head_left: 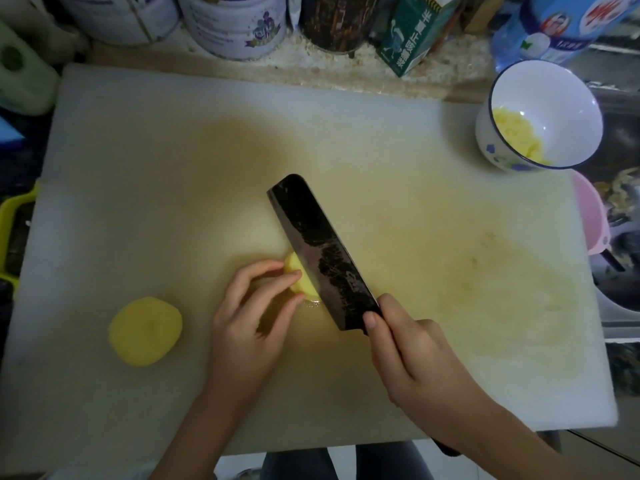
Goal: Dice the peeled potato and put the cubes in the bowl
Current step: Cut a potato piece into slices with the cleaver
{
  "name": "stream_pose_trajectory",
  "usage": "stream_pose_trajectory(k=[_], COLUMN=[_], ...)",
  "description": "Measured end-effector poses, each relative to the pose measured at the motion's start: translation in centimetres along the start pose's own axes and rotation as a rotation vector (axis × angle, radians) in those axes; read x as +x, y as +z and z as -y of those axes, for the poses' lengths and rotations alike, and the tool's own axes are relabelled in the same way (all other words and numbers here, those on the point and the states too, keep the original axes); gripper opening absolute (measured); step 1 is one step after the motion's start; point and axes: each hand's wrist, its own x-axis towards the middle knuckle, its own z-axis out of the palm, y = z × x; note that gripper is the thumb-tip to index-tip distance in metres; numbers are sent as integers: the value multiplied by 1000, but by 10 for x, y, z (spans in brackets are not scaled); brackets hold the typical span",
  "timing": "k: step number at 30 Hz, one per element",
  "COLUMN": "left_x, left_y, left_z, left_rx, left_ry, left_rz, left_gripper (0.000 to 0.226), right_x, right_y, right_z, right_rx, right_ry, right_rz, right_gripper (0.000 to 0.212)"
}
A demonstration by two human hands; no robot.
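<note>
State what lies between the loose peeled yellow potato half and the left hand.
Only bare white cutting board separates potato half from left hand, in the head view.

A single head-worn camera looks almost straight down on the cutting board (138,150), so near that the board fills most of the frame. It faces away from the person: tins (235,26) line the top edge, and what may be knees (388,460) show dimly at the bottom.
</note>
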Motion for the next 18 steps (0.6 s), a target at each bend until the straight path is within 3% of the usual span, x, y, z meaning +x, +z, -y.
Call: stream_pose_trajectory(k=[18], left_x=[2], left_y=[-2], left_z=[1], left_rx=[-91], left_ry=[-40], left_rz=[45], left_gripper=[24], right_x=[-1], right_y=[7], right_z=[20], right_rx=[-277], right_ry=[-36], right_rz=[-25], right_gripper=[14])
